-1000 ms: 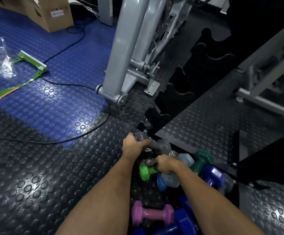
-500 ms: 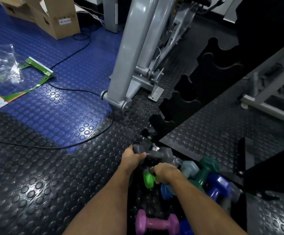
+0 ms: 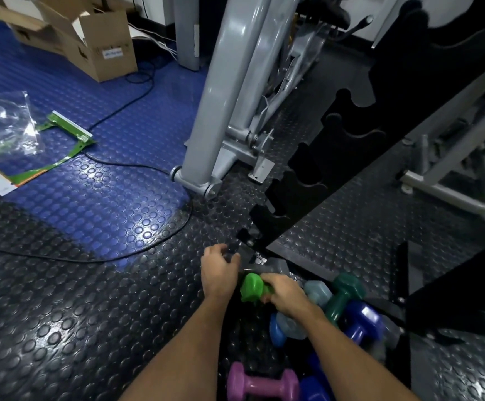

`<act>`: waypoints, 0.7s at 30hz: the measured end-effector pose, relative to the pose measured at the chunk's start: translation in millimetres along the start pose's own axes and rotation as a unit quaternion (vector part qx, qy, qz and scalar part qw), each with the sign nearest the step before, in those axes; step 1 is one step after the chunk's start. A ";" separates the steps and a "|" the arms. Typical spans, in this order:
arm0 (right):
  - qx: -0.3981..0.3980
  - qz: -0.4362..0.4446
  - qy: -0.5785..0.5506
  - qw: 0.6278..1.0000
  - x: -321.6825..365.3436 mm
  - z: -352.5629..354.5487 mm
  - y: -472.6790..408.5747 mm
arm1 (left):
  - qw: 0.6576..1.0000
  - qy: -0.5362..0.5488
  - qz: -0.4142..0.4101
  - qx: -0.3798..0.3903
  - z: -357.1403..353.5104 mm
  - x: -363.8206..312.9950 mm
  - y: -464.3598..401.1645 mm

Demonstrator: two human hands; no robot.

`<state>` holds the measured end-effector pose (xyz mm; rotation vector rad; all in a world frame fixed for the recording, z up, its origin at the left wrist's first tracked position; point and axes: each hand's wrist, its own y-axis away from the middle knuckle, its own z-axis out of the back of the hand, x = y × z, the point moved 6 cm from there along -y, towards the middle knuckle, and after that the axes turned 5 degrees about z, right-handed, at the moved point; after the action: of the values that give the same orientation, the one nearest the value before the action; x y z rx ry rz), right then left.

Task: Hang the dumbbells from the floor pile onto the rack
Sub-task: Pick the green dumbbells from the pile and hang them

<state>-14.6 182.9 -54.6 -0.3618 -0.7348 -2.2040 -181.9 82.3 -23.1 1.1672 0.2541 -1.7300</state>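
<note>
His right hand (image 3: 283,293) grips the green dumbbell (image 3: 252,287) atop the floor pile, long axis running left-right, with the rack (image 3: 302,195) just ahead; his left hand (image 3: 219,269) seems loosely curled, empty.

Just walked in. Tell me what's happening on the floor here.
A person is crouched over a pile of coloured dumbbells beside a black rack with empty notches. The right hand grips the green dumbbell by its handle, lifted slightly above the pile. The left hand hovers with fingers loosely curled, holding nothing, next to a grey dumbbell lying at the rack's foot. A purple dumbbell, a dark green one and blue ones lie in the pile. None of the rack notches in view holds a dumbbell yet.
</note>
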 end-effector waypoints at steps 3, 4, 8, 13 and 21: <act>-0.055 0.009 -0.086 0.995 -9.1 5.6 9.9 | 1.000 0.009 0.001 -0.015 6.5 -6.1 4.6; -0.072 0.011 -0.114 0.991 -10.3 9.4 14.6 | 1.000 0.017 0.005 -0.007 6.1 -7.1 7.3; -0.122 -0.012 -0.213 0.969 -9.3 24.1 29.5 | 0.997 0.038 -0.004 0.062 -2.1 -12.3 23.1; -0.162 0.010 -0.232 0.959 3.4 50.1 42.9 | 0.941 0.131 0.034 0.310 -26.5 -34.4 49.2; -0.160 0.018 -0.183 0.970 39.6 85.8 66.3 | 0.928 0.067 0.047 0.365 2.7 -92.0 74.4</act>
<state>10.7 176.3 57.8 -0.9556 -0.5512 -2.2468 -119.4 100.5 75.7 1.7966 -0.4028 -1.7036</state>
